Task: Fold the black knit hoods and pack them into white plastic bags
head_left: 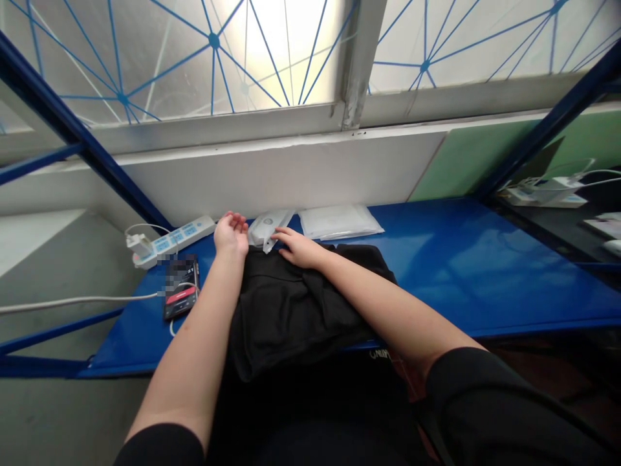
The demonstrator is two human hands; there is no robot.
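A folded black cloth garment lies at the front edge of the blue table, partly overhanging it. Beyond its far left corner, my left hand is raised with the palm turned up and fingers loosely curled, holding nothing. Over the garment's far edge, my right hand has its fingers apart, the fingertips at a white plastic packet. A pale flap of that packet points toward me between the hands. Whether the fingertips press on it I cannot tell. My right forearm crosses above the garment and hides part of it.
A flat white plastic-wrapped pack lies against the wall. To the left are a power strip with a plugged-in charger and a phone with a cable. Blue frame bars rise at both sides of the blue table.
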